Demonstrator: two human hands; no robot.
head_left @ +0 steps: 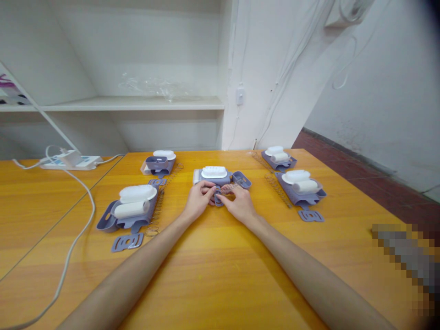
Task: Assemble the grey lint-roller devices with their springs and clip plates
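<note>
"What does the grip hold, at the centre of the frame?"

"The left hand (200,198) and the right hand (239,201) meet over the middle of the worktop (220,275), fingers of both closed on a small purple-grey slotted plastic plate (219,198), tipped up between them. A thin, spiralling coil (236,185) shows at the right hand's fingers; whether it is held, I cannot tell."

"And just beyond them?"

"A purple-grey plastic holder (226,179) topped by a white, bumpy oval piece (214,172), with a purple-grey oval cup (241,179) just beside it on the right."

"The surface itself?"

"Glossy orange-yellow wood grain, crossed by a dark seam at left. Four similar sets flank the hands: a near-left set (135,197), a far-left set (165,158), a near-right set (297,181) and a far-right set (277,156). Slotted plates lie in front of both near sets, and wiry coils beside all four."

"What surrounds it?"

"A white power strip (87,162) sits at the back left, a white cable (90,197) looping toward the front edge. Behind stands a white shelf unit (103,103) bearing crumpled clear plastic (158,87); right of it, a white wall (264,55) strung with wires, then dark red floor tiles (347,160)."
</note>
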